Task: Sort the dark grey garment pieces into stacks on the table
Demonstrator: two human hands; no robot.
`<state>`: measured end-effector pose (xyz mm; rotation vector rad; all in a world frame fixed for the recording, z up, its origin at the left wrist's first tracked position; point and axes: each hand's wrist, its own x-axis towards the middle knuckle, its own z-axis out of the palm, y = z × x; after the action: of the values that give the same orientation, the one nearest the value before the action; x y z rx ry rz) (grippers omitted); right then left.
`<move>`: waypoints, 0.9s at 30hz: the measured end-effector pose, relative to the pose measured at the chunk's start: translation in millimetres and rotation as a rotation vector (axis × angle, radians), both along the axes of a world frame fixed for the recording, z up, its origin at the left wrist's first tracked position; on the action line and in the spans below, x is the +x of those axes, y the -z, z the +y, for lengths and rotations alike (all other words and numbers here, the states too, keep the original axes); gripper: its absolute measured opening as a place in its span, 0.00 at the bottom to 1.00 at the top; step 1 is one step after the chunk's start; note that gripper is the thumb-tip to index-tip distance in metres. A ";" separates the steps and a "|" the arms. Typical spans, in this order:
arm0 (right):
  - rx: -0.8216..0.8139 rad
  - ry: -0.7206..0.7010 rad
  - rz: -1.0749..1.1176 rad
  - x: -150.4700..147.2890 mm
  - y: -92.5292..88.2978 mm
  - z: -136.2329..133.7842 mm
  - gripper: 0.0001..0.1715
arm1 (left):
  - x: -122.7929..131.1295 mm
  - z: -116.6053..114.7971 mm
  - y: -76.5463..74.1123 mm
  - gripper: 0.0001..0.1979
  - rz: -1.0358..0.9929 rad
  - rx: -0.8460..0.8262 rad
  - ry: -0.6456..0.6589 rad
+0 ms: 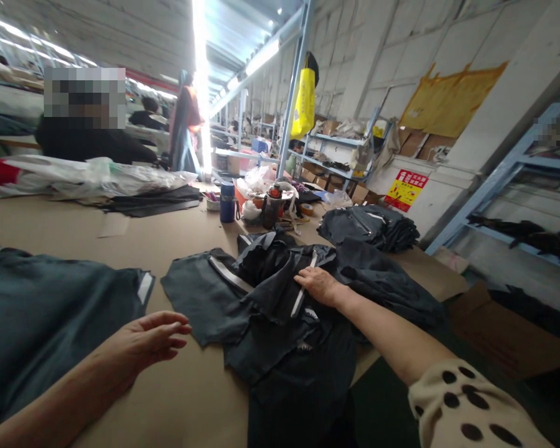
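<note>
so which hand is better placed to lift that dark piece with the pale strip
Probably the right. The right hand lies flat on the dark garment, fingers at its pale strip. The left hand hovers open over bare table, apart from that fabric.

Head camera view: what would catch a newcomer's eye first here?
First, the heap of dark garments in the middle of the tan table, with the right hand laid flat on it over a pale strip. The left hand is spread open over bare tabletop, beside a dark cloth at the left edge. Farther back, a bright yellow bag hangs on a blue post.
</note>
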<state>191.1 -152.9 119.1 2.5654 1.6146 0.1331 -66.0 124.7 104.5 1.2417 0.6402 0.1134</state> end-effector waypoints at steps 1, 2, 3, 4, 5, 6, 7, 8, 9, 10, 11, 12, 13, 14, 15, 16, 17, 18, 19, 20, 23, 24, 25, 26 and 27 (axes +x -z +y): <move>-0.004 0.011 -0.008 2.0 -1.1 2.6 0.13 | -1.1 2.2 6.8 0.21 -0.004 0.008 -0.013; 0.008 0.028 -0.015 4.3 -5.6 5.1 0.12 | -2.6 3.6 11.2 0.21 -0.008 0.014 -0.017; 0.035 0.055 -0.023 6.1 -12.8 8.2 0.12 | -4.3 3.5 13.0 0.20 -0.012 0.014 -0.004; 0.075 0.090 -0.035 6.8 -22.1 12.8 0.12 | -6.3 1.6 12.0 0.19 -0.016 0.022 0.025; 0.122 0.130 -0.049 5.8 -32.9 19.0 0.14 | -8.2 -2.2 8.6 0.19 -0.027 0.036 0.078; 0.170 0.166 -0.065 2.6 -44.3 27.0 0.16 | -9.9 -7.8 3.3 0.18 -0.049 0.060 0.154; 0.213 0.193 -0.079 -2.9 -55.7 36.5 0.18 | -11.1 -14.9 -3.2 0.17 -0.076 0.088 0.248; 0.250 0.211 -0.093 -10.8 -66.3 47.1 0.18 | -11.6 -23.0 -10.2 0.17 -0.106 0.108 0.333; 0.281 0.216 -0.100 -20.9 -75.3 58.4 0.18 | -11.1 -31.5 -17.0 0.16 -0.138 0.111 0.386; 0.309 0.207 -0.098 -33.2 -82.2 70.0 0.18 | -9.7 -39.7 -23.3 0.17 -0.167 0.094 0.390; 0.337 0.183 -0.087 -47.1 -86.4 81.3 0.18 | -7.3 -47.0 -28.8 0.20 -0.192 0.055 0.344; 0.362 0.141 -0.069 -62.3 -87.6 92.1 0.18 | -4.3 -53.0 -33.3 0.24 -0.217 0.003 0.259; 0.381 0.083 -0.043 -78.1 -85.7 102.2 0.18 | -1.1 -57.4 -36.9 0.27 -0.243 -0.053 0.165; 0.394 0.024 -0.008 -94.0 -80.8 111.5 0.19 | 1.6 -60.1 -39.7 0.28 -0.277 -0.106 0.083; 0.399 -0.033 0.039 -109.2 -73.5 119.7 0.18 | 3.3 -61.3 -41.8 0.26 -0.314 -0.156 0.035; 0.405 -0.080 0.099 -123.1 -64.2 126.8 0.18 | 3.8 -61.3 -43.1 0.23 -0.340 -0.206 0.009; 0.420 -0.109 0.185 -135.1 -54.0 132.7 0.17 | 2.8 -60.5 -43.6 0.19 -0.347 -0.247 -0.001; 0.446 -0.123 0.300 -145.0 -43.5 137.3 0.16 | 0.4 -59.0 -43.5 0.17 -0.336 -0.273 -0.007; 0.488 -0.127 0.438 -152.3 -33.7 140.5 0.16 | -3.0 -57.2 -42.5 0.15 -0.312 -0.291 -0.009; 0.536 -0.132 0.604 -157.3 -25.0 142.4 0.17 | -7.0 -54.9 -40.9 0.15 -0.283 -0.306 -0.007; 0.605 -0.131 1.151 -160.1 -9.9 140.2 0.21 | -17.5 -45.7 -33.6 0.16 -0.207 -0.321 0.011; 0.598 -0.129 1.292 -158.0 -8.8 137.6 0.24 | -19.5 -41.8 -31.3 0.16 -0.191 -0.313 0.013; 0.590 -0.121 1.371 -154.7 -9.4 134.5 0.26 | -20.9 -37.7 -29.6 0.15 -0.179 -0.298 0.014; 0.589 -0.115 1.375 -150.2 -11.4 131.1 0.26 | -22.0 -34.0 -29.0 0.14 -0.179 -0.277 0.006; 0.602 -0.112 1.312 -144.5 -14.1 127.5 0.25 | -23.3 -31.2 -29.6 0.14 -0.195 -0.266 -0.001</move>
<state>46.5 -25.4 133.2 3.1785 2.2700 -1.5968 -89.3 93.5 134.1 0.9605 0.4693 0.1433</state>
